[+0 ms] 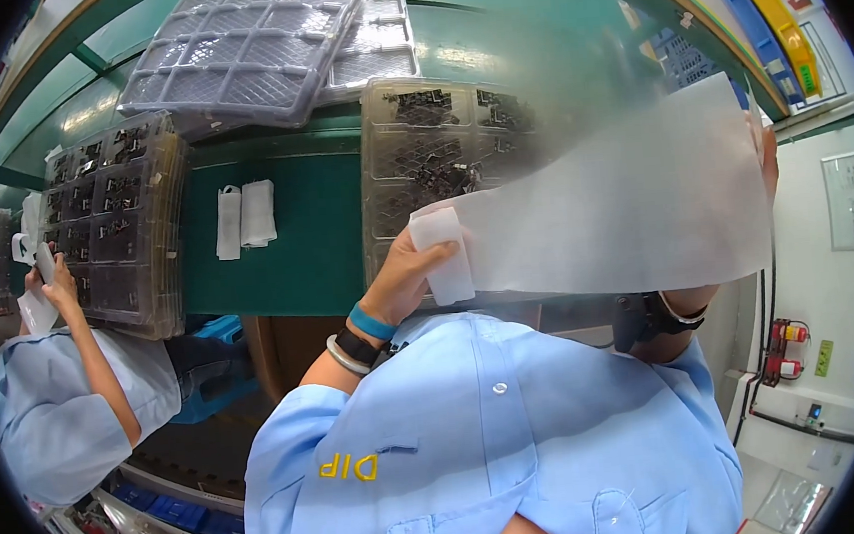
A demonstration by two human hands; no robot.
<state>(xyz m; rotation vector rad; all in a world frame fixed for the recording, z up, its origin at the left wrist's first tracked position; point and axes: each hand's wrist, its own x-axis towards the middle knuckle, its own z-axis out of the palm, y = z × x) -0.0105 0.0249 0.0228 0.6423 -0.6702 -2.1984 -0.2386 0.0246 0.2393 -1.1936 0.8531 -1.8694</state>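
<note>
Two folded bundles (258,213) (one outstretched sheet (633,206)).

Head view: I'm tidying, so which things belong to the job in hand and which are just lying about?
Job in hand:
wide white sheet, right hand at its edge
folded white material in the left hand
probably the two white bundles

Apparently lying about:
stacked clear trays
tray of dark parts
blue bin
yellow bin

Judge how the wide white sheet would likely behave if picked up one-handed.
The white sheet is probably floppy, since its end lies folded in the left hand. It looks thin for its broad spread, so likely light.
</note>
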